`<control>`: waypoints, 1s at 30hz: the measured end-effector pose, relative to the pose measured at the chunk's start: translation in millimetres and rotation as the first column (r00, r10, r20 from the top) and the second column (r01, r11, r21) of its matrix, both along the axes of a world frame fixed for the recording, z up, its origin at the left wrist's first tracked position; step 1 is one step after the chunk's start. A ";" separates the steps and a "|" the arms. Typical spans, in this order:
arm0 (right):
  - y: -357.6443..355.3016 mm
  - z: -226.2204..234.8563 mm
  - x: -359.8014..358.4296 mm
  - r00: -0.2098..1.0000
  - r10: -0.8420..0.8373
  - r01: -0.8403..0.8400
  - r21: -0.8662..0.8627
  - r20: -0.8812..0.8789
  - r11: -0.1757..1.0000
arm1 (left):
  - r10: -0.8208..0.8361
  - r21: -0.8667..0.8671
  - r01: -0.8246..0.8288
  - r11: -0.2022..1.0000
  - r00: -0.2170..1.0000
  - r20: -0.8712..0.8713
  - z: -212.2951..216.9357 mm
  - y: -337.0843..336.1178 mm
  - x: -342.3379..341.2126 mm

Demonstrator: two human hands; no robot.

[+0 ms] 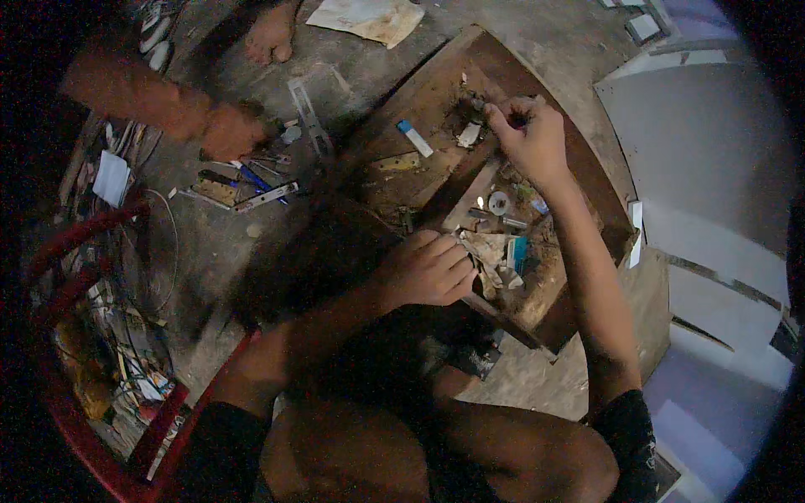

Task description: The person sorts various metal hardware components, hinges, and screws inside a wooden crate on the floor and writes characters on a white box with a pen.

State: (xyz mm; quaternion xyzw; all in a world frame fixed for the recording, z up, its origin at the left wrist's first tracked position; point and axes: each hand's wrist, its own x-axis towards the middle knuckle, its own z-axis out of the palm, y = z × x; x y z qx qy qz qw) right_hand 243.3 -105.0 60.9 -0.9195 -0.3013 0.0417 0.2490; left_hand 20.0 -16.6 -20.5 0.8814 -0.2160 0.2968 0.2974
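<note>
Crumpled, dirty grey rag [495, 251] lies in the shallow brown wooden tray [553, 285] near the middle of the view, just under the fingertips of the left hand [428, 272]; going from the left edge, a red metal-framed basket [84, 419] of tangled wires is partly cut off by the dark rim; above it another person's hand [231, 130] reaches over loose screwdrivers and metal strips [251, 184] on the concrete floor [210, 243], its grip too blurred to tell; a dark blurred shape hides the floor in front of the tray; the left hand is curled loosely, fingers bent onto the rag, whether pinching it I cannot tell; a small blue-and-white flat stick [414, 137] lies on the tray's far board; the right hand [532, 138] is closed, fingertips pinched on a small dark object [474, 109] too murky to identify; pale flat panels [704, 142] fill the right side.
</note>
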 end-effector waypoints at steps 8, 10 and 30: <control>8.3 -15.5 -18.1 0.856 0.316 -0.269 -0.170 0.409 0.948 | 0.029 0.032 -0.029 0.999 1.000 0.002 -1.4 -2.6 -2.0; 15.0 -33.8 -22.4 0.844 0.532 -0.498 -0.265 0.070 0.826 | 0.073 -0.013 -0.072 0.997 0.993 0.089 -3.8 -3.2 -0.9; 45.7 -48.9 -53.7 0.875 0.422 -0.479 -0.555 -0.237 0.680 | 0.049 -0.014 -0.048 0.999 0.998 0.046 -4.7 -4.8 1.9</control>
